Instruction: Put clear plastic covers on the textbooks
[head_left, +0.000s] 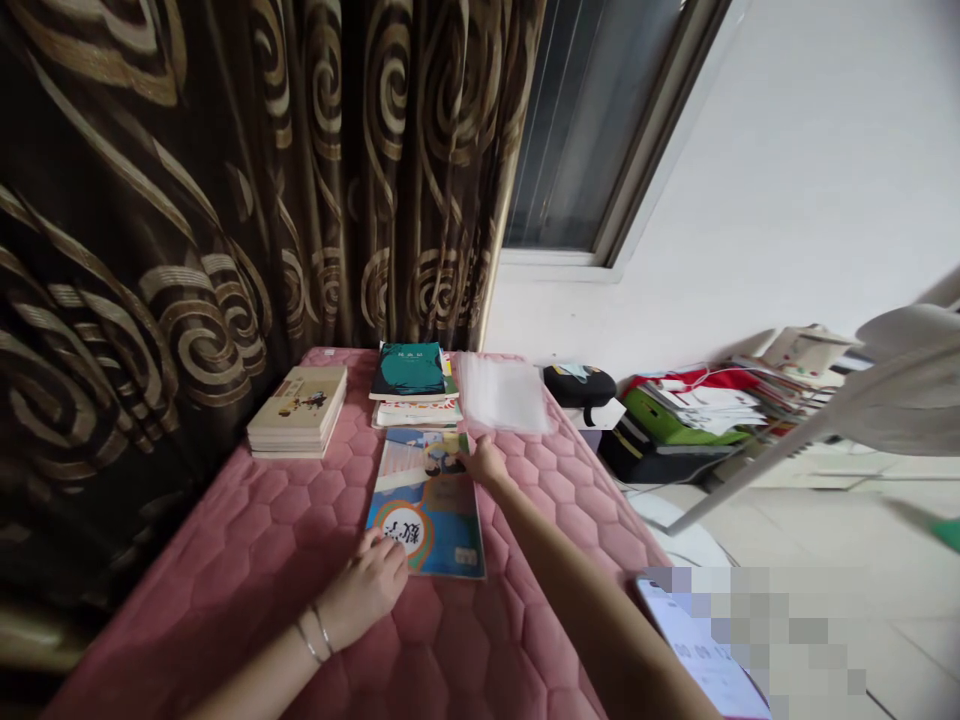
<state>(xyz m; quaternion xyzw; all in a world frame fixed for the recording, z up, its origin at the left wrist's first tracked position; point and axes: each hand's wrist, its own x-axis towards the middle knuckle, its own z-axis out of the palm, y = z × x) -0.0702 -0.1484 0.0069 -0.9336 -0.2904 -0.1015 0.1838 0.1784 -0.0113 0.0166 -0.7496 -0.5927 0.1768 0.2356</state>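
A blue textbook [429, 505] with a colourful cover lies flat on the pink quilted table cover [247, 560]. My left hand [367, 590], with thin bracelets on the wrist, rests on the book's near left corner, fingers curled against the cover. My right hand [484, 462] reaches along the book's right side and pinches its far right corner. Beyond the book stands a stack topped by a dark green book [410, 372].
A stack of beige books [300, 410] sits at the far left, and clear plastic sheets [504, 393] at the far right. A brown patterned curtain [195, 200] hangs behind. Right of the table, the floor holds a pile of papers and folders [697, 405] and a black bag [579, 385].
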